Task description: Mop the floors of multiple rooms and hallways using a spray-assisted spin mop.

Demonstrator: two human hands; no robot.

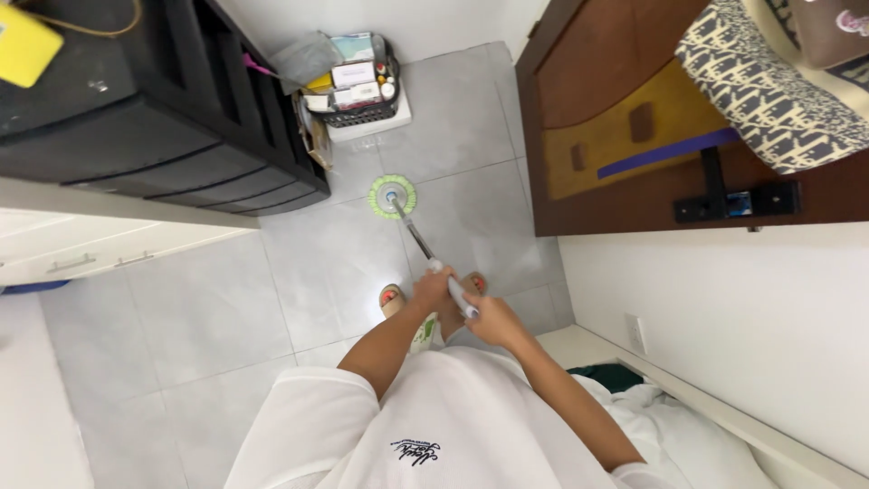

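Mop (393, 196) head sits flat on the grey floor (208, 317), round, green-rimmed, well ahead of my feet. Its pole (416, 237) runs back, tilted, up to my hands. My left hand (433, 288) is wrapped round the pole lower down, fingers curled shut on it. My right hand (489, 319) is closed round the top end of the handle, just behind the left, nearly touching it. Mop head lies near the black drawer unit (163, 118) and just short of a basket (362, 86) stuffed with boxes by the wall. Brown door (625, 127) stands to my right.
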